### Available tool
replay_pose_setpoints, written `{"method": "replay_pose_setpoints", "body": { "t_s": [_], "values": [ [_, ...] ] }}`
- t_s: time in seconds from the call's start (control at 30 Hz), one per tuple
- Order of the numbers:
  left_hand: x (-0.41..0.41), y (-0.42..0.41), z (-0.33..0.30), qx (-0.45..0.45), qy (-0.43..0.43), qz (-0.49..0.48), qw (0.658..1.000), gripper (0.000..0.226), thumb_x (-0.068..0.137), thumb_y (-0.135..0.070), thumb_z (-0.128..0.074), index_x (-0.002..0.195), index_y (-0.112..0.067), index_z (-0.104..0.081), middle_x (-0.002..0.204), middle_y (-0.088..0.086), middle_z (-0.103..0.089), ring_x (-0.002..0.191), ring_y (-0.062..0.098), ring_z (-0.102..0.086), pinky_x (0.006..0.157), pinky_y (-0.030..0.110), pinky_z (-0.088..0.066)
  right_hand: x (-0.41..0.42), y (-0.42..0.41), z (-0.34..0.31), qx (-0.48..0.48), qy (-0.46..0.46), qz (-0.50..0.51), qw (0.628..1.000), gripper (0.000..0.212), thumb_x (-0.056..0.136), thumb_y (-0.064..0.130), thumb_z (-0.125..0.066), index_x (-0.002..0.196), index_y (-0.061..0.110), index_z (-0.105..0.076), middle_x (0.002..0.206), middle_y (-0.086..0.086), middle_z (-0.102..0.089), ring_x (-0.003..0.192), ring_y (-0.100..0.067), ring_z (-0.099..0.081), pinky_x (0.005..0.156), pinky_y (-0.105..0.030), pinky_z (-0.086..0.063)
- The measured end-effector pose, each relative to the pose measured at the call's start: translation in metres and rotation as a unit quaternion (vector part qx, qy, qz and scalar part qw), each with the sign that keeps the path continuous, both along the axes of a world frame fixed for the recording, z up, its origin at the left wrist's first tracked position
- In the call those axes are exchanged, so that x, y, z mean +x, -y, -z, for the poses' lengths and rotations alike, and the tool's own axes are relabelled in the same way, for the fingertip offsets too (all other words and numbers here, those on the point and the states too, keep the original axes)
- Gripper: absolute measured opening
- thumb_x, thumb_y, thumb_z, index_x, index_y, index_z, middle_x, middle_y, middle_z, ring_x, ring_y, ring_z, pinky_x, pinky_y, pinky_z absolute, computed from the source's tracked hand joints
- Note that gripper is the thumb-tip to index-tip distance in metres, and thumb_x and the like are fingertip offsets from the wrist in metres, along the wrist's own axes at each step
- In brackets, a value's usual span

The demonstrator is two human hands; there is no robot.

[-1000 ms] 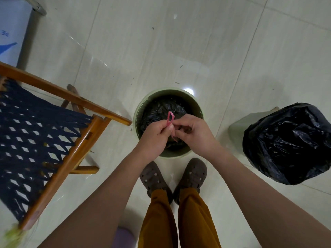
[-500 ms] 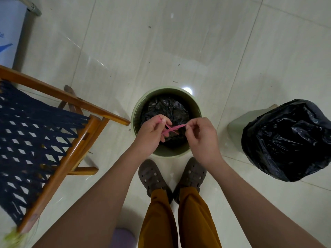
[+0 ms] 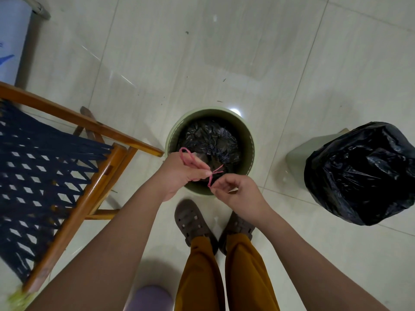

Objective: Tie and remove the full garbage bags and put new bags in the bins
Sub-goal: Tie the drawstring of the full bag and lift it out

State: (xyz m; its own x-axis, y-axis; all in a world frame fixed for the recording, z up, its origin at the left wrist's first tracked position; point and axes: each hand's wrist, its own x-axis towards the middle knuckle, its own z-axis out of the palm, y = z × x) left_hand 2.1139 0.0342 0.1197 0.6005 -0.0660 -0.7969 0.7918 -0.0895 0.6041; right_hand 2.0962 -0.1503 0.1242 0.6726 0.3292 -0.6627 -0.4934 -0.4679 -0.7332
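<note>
A round green bin (image 3: 249, 140) stands on the floor just beyond my feet, with a gathered black garbage bag (image 3: 208, 140) inside it. Above the bin's near rim my left hand (image 3: 179, 173) grips a pink string (image 3: 190, 159) that loops over its knuckles. My right hand (image 3: 235, 194) pinches the string's other end just below a crossing of the strands. To the right, a second pale green bin (image 3: 298, 153) is mostly hidden behind a bulging black bag (image 3: 361, 173).
A wooden chair (image 3: 94, 189) with a navy woven seat fills the left side, its corner close to the round bin. A blue and white object (image 3: 11, 41) stands at the far left. A purple rounded thing (image 3: 150, 297) shows at the bottom edge.
My hands drew apart and shifted: the right one dropped lower and nearer, pulling the pink string out, while the left kept its loop.
</note>
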Motion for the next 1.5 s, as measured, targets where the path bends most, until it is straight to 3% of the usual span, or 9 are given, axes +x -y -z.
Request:
{"method": "replay_pose_setpoints", "body": {
  "t_s": [0.13,0.23,0.4,0.53,0.67,0.93,1.13,1.23,1.5],
  "values": [
    [-0.003,0.003,-0.004,0.049,0.013,0.005,0.999,0.02,0.069,0.003,-0.081,0.067,-0.015,-0.074,0.064,-0.002,-0.07,0.063,0.002,-0.064,0.061,0.01,-0.047,0.002,-0.01,0.006,-0.031,0.029,-0.017,0.999,0.005,0.085,0.007,-0.072,0.088,0.007,-0.075,0.081,-0.007,-0.071,0.069,-0.018,-0.062,0.065,-0.023,-0.051],
    [-0.008,0.005,-0.005,0.095,0.036,-0.006,0.995,0.018,0.071,0.006,-0.078,0.069,-0.011,-0.072,0.072,0.006,-0.072,0.066,0.008,-0.066,0.064,0.015,-0.051,0.009,-0.012,0.011,-0.105,0.09,-0.028,0.99,0.012,0.079,0.011,-0.078,0.086,0.013,-0.068,0.08,-0.001,-0.062,0.066,-0.01,-0.053,0.062,-0.021,-0.043],
    [-0.016,0.003,0.001,0.152,0.089,0.01,0.984,0.028,0.071,0.008,-0.075,0.067,-0.018,-0.069,0.071,0.002,-0.07,0.068,0.012,-0.066,0.069,0.023,-0.054,0.027,-0.013,0.014,-0.132,0.196,-0.141,0.961,0.038,0.08,0.019,-0.078,0.116,0.023,-0.065,0.111,0.007,-0.055,0.101,-0.013,-0.044,0.085,-0.012,-0.032],
    [-0.021,0.002,0.004,0.16,0.114,0.023,0.98,0.03,0.07,0.007,-0.076,0.067,-0.022,-0.07,0.069,-0.001,-0.07,0.067,0.012,-0.066,0.069,0.025,-0.054,0.039,-0.019,0.016,-0.157,0.218,-0.232,0.935,0.022,0.085,0.027,-0.073,0.107,0.026,-0.072,0.102,0.007,-0.069,0.098,-0.017,-0.047,0.088,-0.031,-0.04],
    [-0.023,0.0,0.003,0.13,0.115,-0.005,0.985,0.019,0.072,0.005,-0.078,0.071,-0.013,-0.073,0.073,0.002,-0.072,0.071,0.015,-0.069,0.073,0.026,-0.056,0.044,-0.028,0.018,-0.206,0.261,-0.304,0.893,0.018,0.087,0.035,-0.067,0.102,0.025,-0.071,0.095,0.003,-0.068,0.094,-0.019,-0.046,0.08,-0.033,-0.038],
    [-0.022,-0.001,-0.001,0.082,0.117,-0.085,0.986,0.014,0.069,0.003,-0.081,0.078,-0.005,-0.075,0.078,0.006,-0.074,0.078,0.019,-0.072,0.077,0.025,-0.056,0.035,-0.033,0.023,-0.191,0.185,-0.218,0.939,0.02,0.095,0.024,-0.058,0.088,0.009,-0.069,0.084,-0.006,-0.058,0.088,-0.027,-0.05,0.084,-0.039,-0.04],
    [-0.023,0.003,0.002,0.12,0.134,-0.078,0.981,0.012,0.07,-0.002,-0.083,0.076,-0.011,-0.076,0.072,0.0,-0.073,0.071,0.014,-0.07,0.071,0.023,-0.056,0.028,-0.03,0.014,-0.052,-0.009,-0.025,0.998,0.015,0.095,0.013,-0.059,0.092,0.016,-0.073,0.098,-0.005,-0.066,0.091,-0.014,-0.059,0.078,-0.017,-0.044],
    [-0.025,0.003,0.0,0.142,0.127,-0.087,0.978,0.014,0.071,-0.009,-0.084,0.075,-0.02,-0.077,0.071,-0.005,-0.074,0.07,0.011,-0.071,0.071,0.024,-0.057,0.025,-0.029,0.005,0.003,-0.042,0.059,0.997,0.012,0.092,0.018,-0.065,0.095,0.016,-0.077,0.095,0.001,-0.068,0.082,0.001,-0.063,0.074,-0.008,-0.046],
    [-0.029,-0.001,-0.003,0.284,0.141,-0.026,0.948,0.011,0.081,-0.012,-0.076,0.09,-0.018,-0.078,0.073,-0.02,-0.064,0.071,-0.005,-0.062,0.065,0.007,-0.047,0.028,-0.027,0.014,-0.068,-0.059,0.281,0.955,0.005,0.086,0.023,-0.073,0.086,0.02,-0.077,0.104,-0.002,-0.069,0.089,-0.006,-0.062,0.078,-0.017,-0.046]
  ]
}}
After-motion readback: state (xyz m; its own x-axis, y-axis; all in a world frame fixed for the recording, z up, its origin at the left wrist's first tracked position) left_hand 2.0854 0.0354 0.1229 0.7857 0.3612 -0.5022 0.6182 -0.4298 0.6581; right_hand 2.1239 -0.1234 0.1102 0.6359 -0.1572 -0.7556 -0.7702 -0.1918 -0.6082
